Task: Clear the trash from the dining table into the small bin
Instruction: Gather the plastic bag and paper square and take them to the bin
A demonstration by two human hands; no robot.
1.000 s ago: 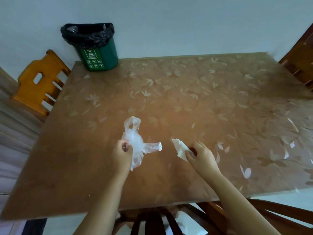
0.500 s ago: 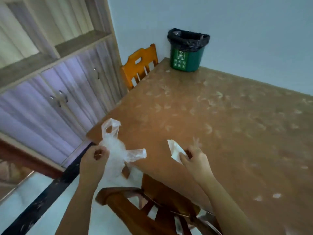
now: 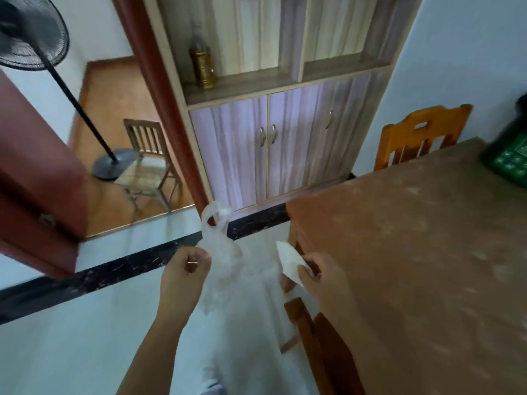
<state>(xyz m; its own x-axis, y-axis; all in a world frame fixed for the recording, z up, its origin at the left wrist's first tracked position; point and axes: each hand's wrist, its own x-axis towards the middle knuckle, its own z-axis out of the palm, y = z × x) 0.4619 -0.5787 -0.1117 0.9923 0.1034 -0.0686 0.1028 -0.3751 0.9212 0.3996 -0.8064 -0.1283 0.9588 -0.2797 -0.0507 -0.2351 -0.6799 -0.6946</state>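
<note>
My left hand (image 3: 186,270) is closed on a crumpled clear plastic bag (image 3: 221,246), which hangs over the pale floor to the left of the table. My right hand (image 3: 319,276) pinches a small white piece of paper (image 3: 289,259) near the table's left corner. The brown dining table (image 3: 413,238) with its pale leaf pattern fills the right side. The small green bin (image 3: 510,158), with a black liner, stands on the table's far end and is cut off by the right edge of the view.
An orange wooden chair (image 3: 419,136) stands at the table's far side, and a dark wooden chair (image 3: 322,346) sits below my right arm. A cabinet with purple doors (image 3: 271,146) faces me. A standing fan (image 3: 31,35) and a small chair (image 3: 148,161) are at the left.
The view has swung left, away from the table top toward the cabinet and doorway. Both hands, still holding the bag and the paper, have come off the table to beside its left corner.
</note>
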